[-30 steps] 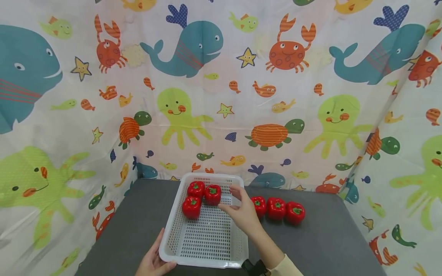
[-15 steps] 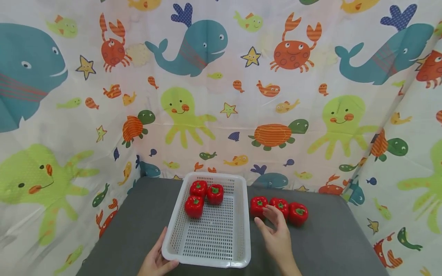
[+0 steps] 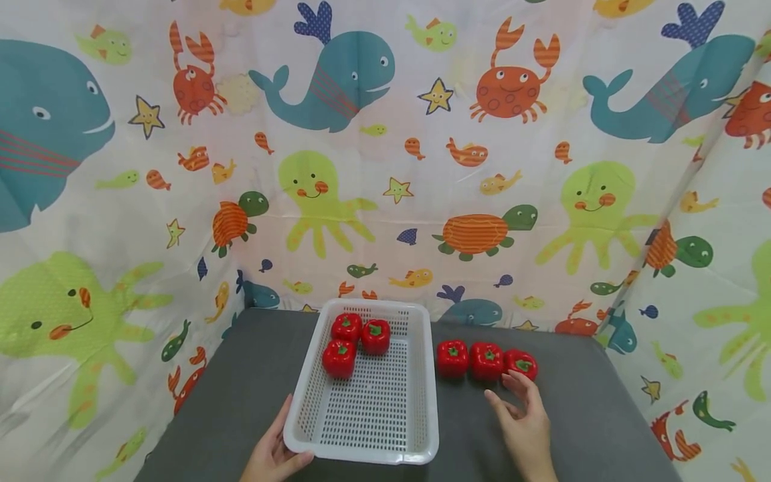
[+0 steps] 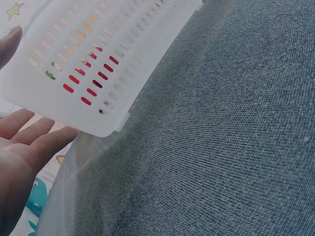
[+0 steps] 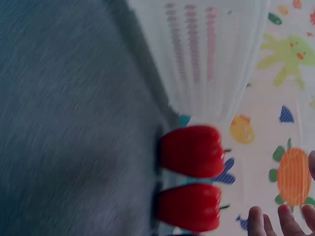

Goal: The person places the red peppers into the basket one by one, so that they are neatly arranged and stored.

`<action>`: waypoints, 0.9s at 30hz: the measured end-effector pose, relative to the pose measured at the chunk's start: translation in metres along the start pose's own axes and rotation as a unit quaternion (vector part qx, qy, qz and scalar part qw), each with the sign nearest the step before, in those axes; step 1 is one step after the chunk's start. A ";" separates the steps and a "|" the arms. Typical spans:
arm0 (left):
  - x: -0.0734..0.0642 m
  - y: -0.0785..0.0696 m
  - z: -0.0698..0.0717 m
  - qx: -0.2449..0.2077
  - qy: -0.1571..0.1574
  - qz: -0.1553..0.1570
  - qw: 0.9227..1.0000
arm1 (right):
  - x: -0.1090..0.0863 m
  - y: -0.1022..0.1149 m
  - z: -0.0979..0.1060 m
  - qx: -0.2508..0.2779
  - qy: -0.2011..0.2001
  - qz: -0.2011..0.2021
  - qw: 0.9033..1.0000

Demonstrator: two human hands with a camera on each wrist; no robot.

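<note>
1. The right hand (image 3: 525, 428) hovers over the grey table (image 3: 578, 428), fingers spread loosely and holding nothing.
2. Just beyond its fingertips (image 5: 285, 219) stands a row of three red peppers; the nearest pepper (image 3: 521, 364) is the right end of the row, close to the fingers, though contact cannot be told.
3. The middle pepper (image 3: 486, 361) and the left pepper (image 3: 452, 357) sit further to the hand's left, touching one another.
4. The left hand (image 3: 272, 456) rests against the near left corner of the white basket (image 3: 361, 454), thumb on the rim, fingers straight along the wall; it grips nothing tightly.
5. The basket lies between the two hands, to the left of the right hand.
6. Three peppers (image 3: 355, 339) sit in the basket's far left corner, well away from the left hand.
7. A sea-animal curtain (image 3: 385, 167) stands beyond everything.
</note>
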State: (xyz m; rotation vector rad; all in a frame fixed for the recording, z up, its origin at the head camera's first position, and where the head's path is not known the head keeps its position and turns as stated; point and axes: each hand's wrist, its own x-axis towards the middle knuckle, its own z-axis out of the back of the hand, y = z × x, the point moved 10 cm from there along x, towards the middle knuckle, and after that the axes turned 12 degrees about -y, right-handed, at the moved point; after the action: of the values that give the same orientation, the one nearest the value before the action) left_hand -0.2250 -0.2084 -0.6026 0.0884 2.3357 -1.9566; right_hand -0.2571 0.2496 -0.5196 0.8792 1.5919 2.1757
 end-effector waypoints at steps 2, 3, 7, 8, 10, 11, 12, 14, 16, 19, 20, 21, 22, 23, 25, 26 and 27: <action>0.000 0.000 0.000 -0.006 -0.003 0.008 1.000 | 0.005 -0.003 0.008 -0.003 -0.023 0.019 1.000; 0.000 -0.001 -0.001 -0.008 -0.005 0.008 1.000 | 0.007 -0.005 0.012 -0.005 -0.036 0.027 0.999; -0.001 -0.003 -0.002 -0.002 -0.009 0.005 1.000 | 0.018 -0.018 0.026 -0.026 -0.081 0.045 0.995; -0.001 -0.004 -0.002 0.000 -0.011 0.006 1.000 | 0.021 -0.023 0.029 -0.033 -0.091 0.045 0.994; -0.002 -0.004 -0.001 0.006 -0.013 0.008 1.000 | 0.027 -0.031 0.034 -0.046 -0.107 0.040 0.992; -0.002 -0.004 -0.001 0.009 -0.013 0.009 1.000 | 0.030 -0.035 0.036 -0.053 -0.112 0.036 0.992; -0.002 -0.004 -0.001 0.009 -0.014 0.010 1.000 | 0.034 -0.039 0.038 -0.059 -0.116 0.031 0.991; -0.002 -0.004 -0.002 0.006 -0.014 0.012 1.000 | 0.042 -0.045 0.040 -0.066 -0.116 0.018 0.991; -0.002 -0.004 -0.002 0.005 -0.012 0.014 1.000 | 0.051 -0.052 0.040 -0.070 -0.103 0.001 0.992; -0.002 -0.004 -0.002 0.006 -0.010 0.017 1.000 | 0.065 -0.064 0.034 -0.077 -0.066 -0.025 0.994; -0.002 -0.003 -0.002 0.006 -0.010 0.019 1.000 | 0.069 -0.069 0.032 -0.084 -0.050 -0.033 0.995; -0.002 -0.002 -0.002 0.006 -0.010 0.021 1.000 | 0.074 -0.073 0.029 -0.085 -0.034 -0.037 0.995; -0.001 -0.001 -0.001 0.005 -0.012 0.024 1.000 | 0.078 -0.078 0.026 -0.088 -0.018 -0.041 0.995; -0.001 0.000 0.000 0.003 -0.012 0.026 1.000 | 0.082 -0.083 0.023 -0.094 -0.002 -0.045 0.995; 0.000 0.002 0.000 0.002 -0.014 0.030 0.999 | 0.088 -0.093 0.017 -0.111 0.031 -0.049 0.992; 0.000 0.002 0.001 0.001 -0.015 0.031 0.999 | 0.090 -0.097 0.014 -0.117 0.045 -0.051 0.991; 0.001 0.003 0.001 0.001 -0.015 0.032 0.999 | 0.092 -0.101 0.012 -0.121 0.057 -0.052 0.990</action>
State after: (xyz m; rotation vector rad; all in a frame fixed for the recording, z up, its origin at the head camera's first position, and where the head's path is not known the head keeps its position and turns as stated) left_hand -0.2252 -0.2087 -0.6057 0.1300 2.2827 -1.9177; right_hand -0.3307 0.3450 -0.5844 0.5961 1.3504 2.3171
